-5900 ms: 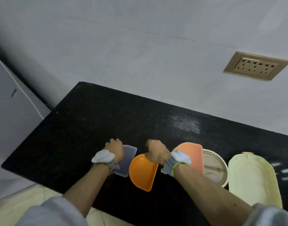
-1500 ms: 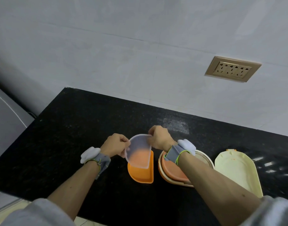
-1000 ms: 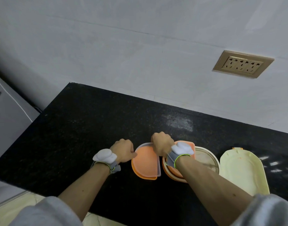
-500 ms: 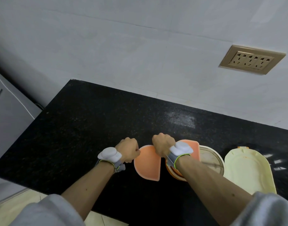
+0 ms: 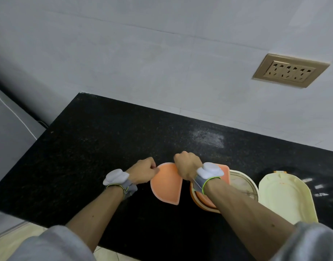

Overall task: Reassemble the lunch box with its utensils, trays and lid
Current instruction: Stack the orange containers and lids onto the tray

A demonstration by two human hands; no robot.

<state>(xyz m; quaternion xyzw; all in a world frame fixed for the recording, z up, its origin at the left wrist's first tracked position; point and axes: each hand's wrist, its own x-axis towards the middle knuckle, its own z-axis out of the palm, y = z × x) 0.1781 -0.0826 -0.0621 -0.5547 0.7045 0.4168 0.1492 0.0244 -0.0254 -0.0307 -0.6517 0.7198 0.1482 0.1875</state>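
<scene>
An orange half-round tray (image 5: 166, 184) with its clear lid on top lies on the black counter (image 5: 98, 147). My left hand (image 5: 143, 172) grips its left rim with curled fingers. My right hand (image 5: 187, 166) presses on its upper right edge. Right of it stands the cream lunch box base (image 5: 243, 182), which holds a second orange tray (image 5: 223, 173) partly hidden behind my right wrist. The pale yellow outer lid (image 5: 286, 196) lies flat at the far right. I see no utensils.
A grey tiled wall with a brass socket plate (image 5: 290, 70) rises behind the counter. A grey cabinet (image 5: 9, 140) stands to the left. The counter's front edge runs just below my forearms, with pale floor beneath.
The clear lid that both hands held above the orange tray has come down onto it. Both hands now sit fisted on the lidded tray's edges.
</scene>
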